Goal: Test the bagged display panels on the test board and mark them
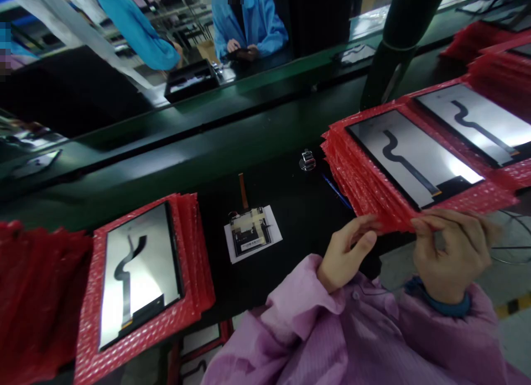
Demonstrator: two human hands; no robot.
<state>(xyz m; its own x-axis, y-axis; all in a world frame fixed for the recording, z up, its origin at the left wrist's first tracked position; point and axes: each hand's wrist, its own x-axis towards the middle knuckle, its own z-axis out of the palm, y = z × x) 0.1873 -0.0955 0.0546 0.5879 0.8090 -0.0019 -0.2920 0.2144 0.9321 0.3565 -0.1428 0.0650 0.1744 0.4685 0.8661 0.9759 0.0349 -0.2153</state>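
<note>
The left hand (347,251) touches the near edge of the right-hand red bubble-wrap stack (350,180) with bent fingers, and the right hand (454,255) curls at the same edge farther right; I cannot tell whether either pinches the wrap. A display panel (421,152) lies on that stack, just beyond both hands. Well to the left, a circuit module (250,233) rests on white paper (274,224).

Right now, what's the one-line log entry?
left hand: at red wrap near edge | right hand: same edge | panel: atop wrap
</note>
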